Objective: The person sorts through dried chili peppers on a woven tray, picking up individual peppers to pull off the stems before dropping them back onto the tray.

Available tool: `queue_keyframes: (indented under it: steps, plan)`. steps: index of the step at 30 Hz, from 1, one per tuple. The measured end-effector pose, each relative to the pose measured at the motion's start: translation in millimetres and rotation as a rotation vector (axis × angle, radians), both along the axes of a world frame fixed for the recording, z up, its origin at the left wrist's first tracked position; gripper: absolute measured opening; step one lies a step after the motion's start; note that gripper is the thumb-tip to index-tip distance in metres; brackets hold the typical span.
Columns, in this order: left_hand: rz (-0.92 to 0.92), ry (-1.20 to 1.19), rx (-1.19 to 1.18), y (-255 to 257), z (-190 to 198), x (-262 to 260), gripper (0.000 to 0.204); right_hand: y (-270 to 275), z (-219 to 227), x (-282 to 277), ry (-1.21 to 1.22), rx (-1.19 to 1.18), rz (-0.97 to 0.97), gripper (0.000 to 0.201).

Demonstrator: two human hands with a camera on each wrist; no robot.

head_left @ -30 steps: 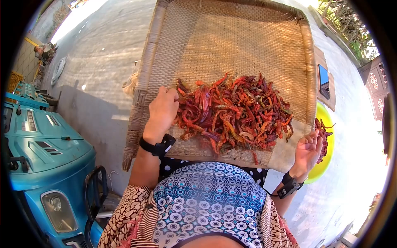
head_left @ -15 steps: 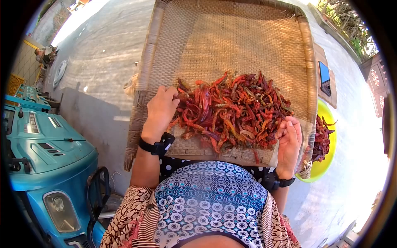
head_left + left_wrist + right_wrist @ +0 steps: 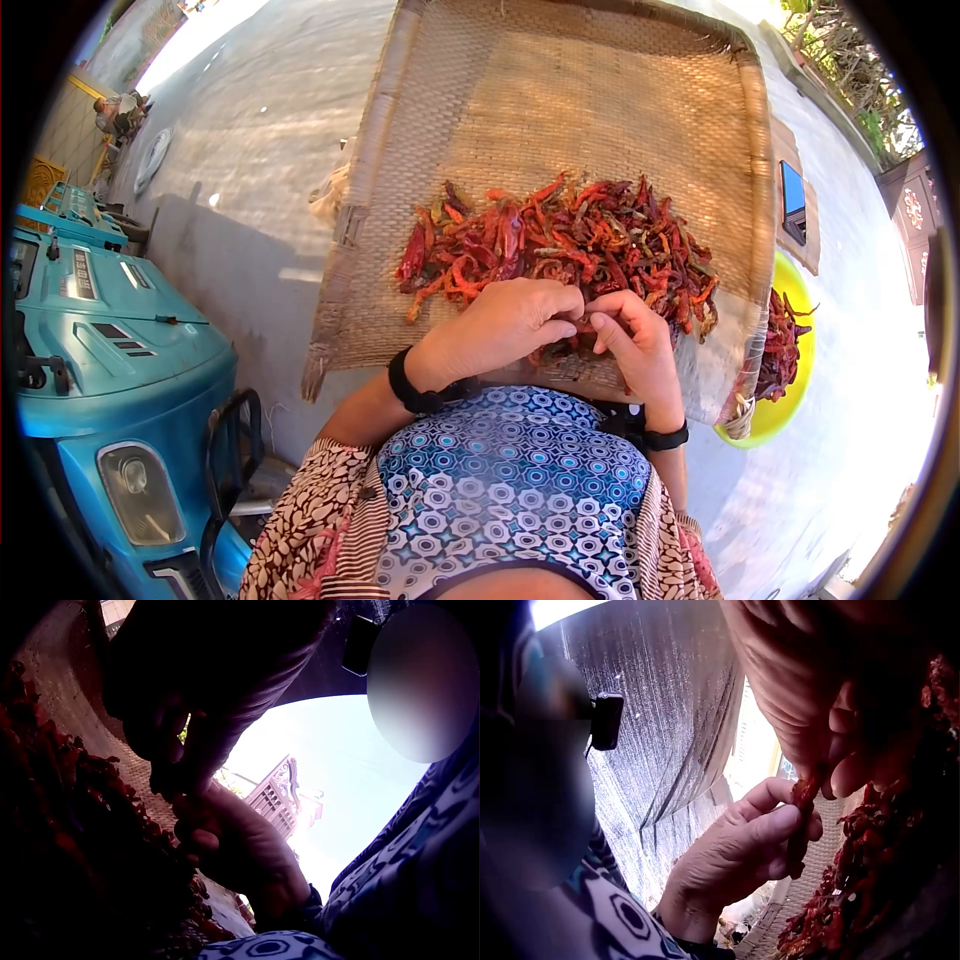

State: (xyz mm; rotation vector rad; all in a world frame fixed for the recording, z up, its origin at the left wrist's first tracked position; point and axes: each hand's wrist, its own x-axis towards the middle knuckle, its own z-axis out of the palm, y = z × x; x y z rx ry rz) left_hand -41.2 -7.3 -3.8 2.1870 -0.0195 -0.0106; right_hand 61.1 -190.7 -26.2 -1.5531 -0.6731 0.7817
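Note:
Both hands meet over the near edge of a pile of dried red chilies [image 3: 610, 235], which lies on a large woven tray [image 3: 590, 110]. My left hand [image 3: 515, 318] pinches a wrinkled dried chili [image 3: 801, 810] between thumb and fingers. At the chili's upper end, my right hand [image 3: 642, 345] pinches it too, thumb and fingertips close to those of the left. From the head view, the fingers mostly hide this chili. The left wrist view is dark, with the right hand [image 3: 244, 844] touching the left hand's fingertips.
A yellow-green basin [image 3: 803, 390] holding darker red chilies [image 3: 780, 350] stands right of the tray. Beyond it a phone [image 3: 793, 195] lies on a flat board. At the left is a blue vehicle [image 3: 130, 370]; a person [image 3: 120, 115] sits far off.
The right hand has come from beside the basin, over the tray's right side, to the middle. The left hand has moved from the pile's left edge toward the front middle, meeting the right.

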Motion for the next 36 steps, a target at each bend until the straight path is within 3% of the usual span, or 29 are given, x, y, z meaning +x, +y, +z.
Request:
queue_keyframes:
  steps: [4,6,10,11,14,15,18,19,22,26,27,28,33,35,36]
  plan:
    - [0.08,-0.069,0.092,11,1,-3,0.019,-14,5,8,0.029,0.015,-0.172,0.01]
    - [0.314,-0.011,0.215,26,0,-7,0.021,-28,4,19,0.009,0.114,-0.345,0.012]
    - [0.453,-0.002,0.357,62,-25,-20,0.018,-73,-16,52,0.264,0.537,-0.726,0.023]
    - [0.466,-0.031,0.381,66,-32,-21,0.017,-94,-31,66,0.426,0.804,-0.654,0.029]
    - [0.514,0.161,0.44,65,-29,-17,0.015,-123,-30,83,0.734,0.954,-0.808,0.036]
    - [0.524,0.134,0.43,64,-28,-17,0.015,-127,-30,84,0.774,0.984,-0.772,0.04]
    - [0.528,0.015,0.388,61,-21,-14,0.013,-123,-46,79,0.627,0.937,-0.505,0.04]
    - [0.515,-0.048,0.364,58,-14,-13,0.012,-97,-27,58,0.505,0.841,-0.625,0.034]
    - [0.427,-0.073,0.253,41,6,-10,0.01,-55,-4,31,0.23,0.424,-0.482,0.029]
    - [0.208,-0.184,0.133,15,2,-2,0.01,-11,9,7,0.07,0.058,-0.075,0.025]
    - [0.194,-0.17,0.093,10,-2,-1,0.01,-2,5,2,0.032,0.071,-0.034,0.024]
    - [0.181,-0.157,0.051,4,-6,-1,0.01,5,1,-1,-0.087,0.073,-0.006,0.019]
    - [0.132,-0.147,-0.046,-4,-10,-1,0.014,4,-2,0,0.03,0.071,-0.02,0.012]
    - [0.083,-0.085,-0.102,-3,-5,0,0.016,-3,-7,3,0.035,0.057,-0.111,0.012]
    - [0.183,-0.098,-0.033,-3,-7,0,0.018,-10,-7,4,0.035,0.05,-0.162,0.012]
